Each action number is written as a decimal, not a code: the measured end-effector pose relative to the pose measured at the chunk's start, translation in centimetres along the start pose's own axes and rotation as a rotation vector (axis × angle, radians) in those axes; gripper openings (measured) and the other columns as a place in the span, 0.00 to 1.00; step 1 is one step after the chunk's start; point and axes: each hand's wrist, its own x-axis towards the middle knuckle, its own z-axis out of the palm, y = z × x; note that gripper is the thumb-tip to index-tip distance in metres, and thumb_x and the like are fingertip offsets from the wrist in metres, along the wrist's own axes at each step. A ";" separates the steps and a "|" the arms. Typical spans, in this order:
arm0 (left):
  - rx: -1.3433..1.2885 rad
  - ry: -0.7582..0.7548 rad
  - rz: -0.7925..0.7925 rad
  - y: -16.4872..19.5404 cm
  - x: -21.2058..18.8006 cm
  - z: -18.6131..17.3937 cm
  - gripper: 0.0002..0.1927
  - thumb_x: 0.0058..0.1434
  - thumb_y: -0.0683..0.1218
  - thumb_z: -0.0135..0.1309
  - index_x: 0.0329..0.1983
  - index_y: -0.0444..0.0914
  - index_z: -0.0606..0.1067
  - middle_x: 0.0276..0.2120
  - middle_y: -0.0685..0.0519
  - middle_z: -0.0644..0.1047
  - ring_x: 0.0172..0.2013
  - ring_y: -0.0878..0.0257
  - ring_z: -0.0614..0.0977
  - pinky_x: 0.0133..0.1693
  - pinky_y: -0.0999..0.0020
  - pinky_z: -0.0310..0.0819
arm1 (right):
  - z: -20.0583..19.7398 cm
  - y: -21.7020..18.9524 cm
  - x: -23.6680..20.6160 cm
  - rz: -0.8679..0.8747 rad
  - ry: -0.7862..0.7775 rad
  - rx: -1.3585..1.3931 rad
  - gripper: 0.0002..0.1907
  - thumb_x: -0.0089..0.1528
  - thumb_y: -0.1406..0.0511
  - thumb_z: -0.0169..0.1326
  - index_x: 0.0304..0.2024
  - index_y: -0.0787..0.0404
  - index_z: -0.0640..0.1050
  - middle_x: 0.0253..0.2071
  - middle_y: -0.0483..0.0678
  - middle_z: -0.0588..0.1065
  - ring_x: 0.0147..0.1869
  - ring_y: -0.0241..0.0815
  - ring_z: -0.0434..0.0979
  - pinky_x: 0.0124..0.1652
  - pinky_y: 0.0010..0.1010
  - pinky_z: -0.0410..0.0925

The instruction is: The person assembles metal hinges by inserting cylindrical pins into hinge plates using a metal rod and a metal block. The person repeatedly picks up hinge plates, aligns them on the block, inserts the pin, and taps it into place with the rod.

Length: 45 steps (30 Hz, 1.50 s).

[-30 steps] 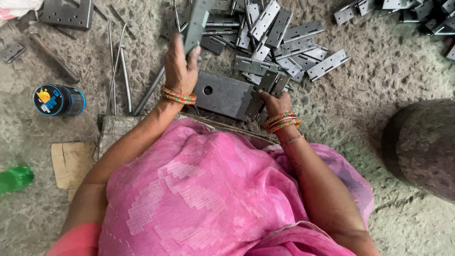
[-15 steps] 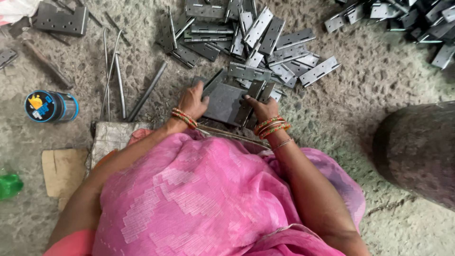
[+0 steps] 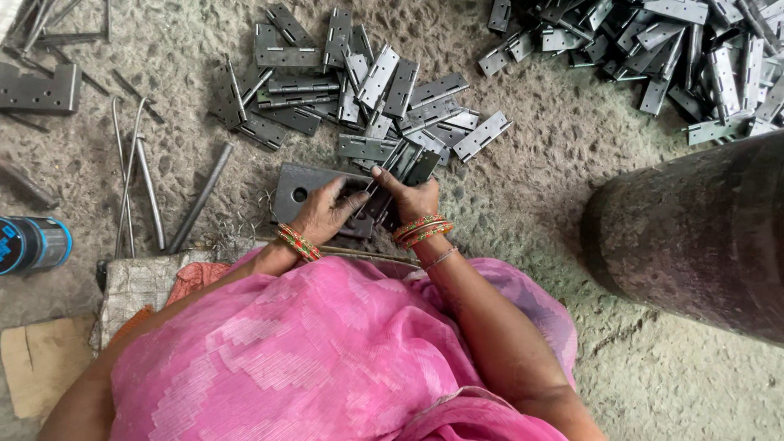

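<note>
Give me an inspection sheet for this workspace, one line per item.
Surface: rough grey floor, gritty.
Job's things: dark metal plate with a hole, hinge lying on it.
Clutter: hinge pile ahead, second pile far right, rods, blue can, cardboard.
Grippers: left hand presses on the plate; right hand grips the hinge.
Cables: nothing seen.
Surroundings: large dark cylinder at right.
</note>
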 end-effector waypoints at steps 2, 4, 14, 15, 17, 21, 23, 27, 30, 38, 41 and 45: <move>-0.038 0.019 -0.020 0.5 -0.2 -0.5 0.21 0.71 0.56 0.53 0.54 0.33 0.75 0.44 0.42 0.83 0.45 0.53 0.86 0.46 0.60 0.78 | 0.1 0.2 0.0 -0.043 -0.011 -0.013 0.15 0.52 0.68 0.72 0.38 0.67 0.81 0.34 0.49 0.82 0.32 0.40 0.83 0.33 0.32 0.78; 0.015 0.039 -0.030 1.3 -0.5 -0.8 0.20 0.71 0.54 0.52 0.55 0.34 0.74 0.41 0.43 0.83 0.42 0.55 0.87 0.42 0.61 0.78 | 0.2 0.2 -0.1 -0.048 -0.059 0.008 0.15 0.53 0.68 0.71 0.39 0.66 0.81 0.36 0.49 0.82 0.34 0.39 0.83 0.34 0.32 0.78; 0.194 0.001 -0.103 2.9 -0.5 -1.3 0.13 0.71 0.48 0.49 0.54 0.37 0.71 0.21 0.43 0.79 0.23 0.48 0.85 0.24 0.55 0.73 | 0.1 -0.1 -0.1 -0.068 -0.174 -0.014 0.12 0.56 0.70 0.70 0.38 0.66 0.81 0.35 0.48 0.82 0.34 0.38 0.81 0.35 0.31 0.76; 0.185 0.028 -0.054 2.8 -0.5 -1.3 0.12 0.72 0.47 0.49 0.53 0.36 0.71 0.23 0.43 0.79 0.25 0.47 0.85 0.25 0.55 0.73 | 0.1 0.0 -0.1 -0.053 -0.183 0.006 0.12 0.56 0.70 0.70 0.38 0.66 0.80 0.34 0.48 0.82 0.34 0.38 0.81 0.34 0.31 0.77; 0.164 0.079 0.041 2.5 -0.5 -1.2 0.10 0.73 0.45 0.48 0.52 0.36 0.71 0.26 0.42 0.80 0.27 0.47 0.86 0.25 0.55 0.74 | 0.0 0.4 -0.1 -0.019 -0.202 0.046 0.12 0.55 0.70 0.69 0.37 0.66 0.80 0.34 0.48 0.82 0.33 0.39 0.82 0.34 0.32 0.78; 0.287 0.184 0.032 1.5 -0.7 -0.8 0.08 0.71 0.43 0.50 0.49 0.35 0.73 0.25 0.38 0.78 0.30 0.41 0.84 0.27 0.51 0.71 | -0.2 1.6 0.3 -0.081 -0.232 0.004 0.10 0.56 0.72 0.66 0.40 0.65 0.80 0.35 0.46 0.81 0.35 0.37 0.81 0.36 0.30 0.77; 0.333 0.203 0.077 1.0 -0.7 -0.8 0.07 0.70 0.43 0.51 0.48 0.35 0.73 0.27 0.37 0.78 0.33 0.39 0.83 0.28 0.50 0.71 | -0.5 2.3 0.8 -0.079 -0.235 0.013 0.08 0.58 0.74 0.64 0.40 0.66 0.80 0.36 0.47 0.81 0.35 0.37 0.81 0.37 0.30 0.75; 0.262 0.103 -0.047 0.0 -0.6 -1.5 0.08 0.71 0.45 0.52 0.45 0.34 0.73 0.23 0.36 0.76 0.28 0.40 0.81 0.26 0.51 0.69 | -1.6 3.6 1.6 0.019 -0.251 0.131 0.08 0.57 0.75 0.61 0.40 0.67 0.80 0.36 0.48 0.82 0.36 0.39 0.82 0.38 0.31 0.76; 0.201 0.001 -0.080 -1.0 -0.6 -2.1 0.10 0.70 0.46 0.52 0.44 0.34 0.74 0.20 0.38 0.75 0.20 0.45 0.79 0.24 0.53 0.67 | -2.1 4.3 1.9 0.054 -0.277 0.118 0.09 0.56 0.75 0.61 0.40 0.66 0.80 0.35 0.48 0.81 0.35 0.39 0.82 0.38 0.31 0.76; 0.199 -0.121 -0.330 -6.0 -2.2 0.0 0.16 0.71 0.52 0.56 0.44 0.32 0.76 0.23 0.36 0.76 0.25 0.53 0.77 0.29 0.56 0.69 | -2.4 5.1 2.8 0.028 -0.119 -0.316 0.14 0.55 0.65 0.68 0.40 0.67 0.82 0.34 0.46 0.82 0.33 0.35 0.81 0.34 0.29 0.75; 0.065 0.015 -0.055 -6.8 -2.3 0.0 0.17 0.66 0.50 0.58 0.50 0.32 0.78 0.35 0.44 0.83 0.33 0.59 0.84 0.33 0.61 0.77 | -3.2 5.2 3.5 0.124 -0.013 -0.497 0.19 0.59 0.58 0.68 0.38 0.69 0.82 0.31 0.47 0.81 0.29 0.36 0.76 0.30 0.31 0.69; -0.131 0.033 -0.509 -3.8 -0.7 -3.1 0.14 0.70 0.49 0.54 0.53 0.35 0.78 0.35 0.49 0.85 0.29 0.63 0.85 0.31 0.67 0.78 | -4.5 5.5 5.0 0.149 0.137 -0.415 0.19 0.57 0.60 0.68 0.40 0.68 0.79 0.32 0.49 0.79 0.28 0.39 0.77 0.29 0.34 0.71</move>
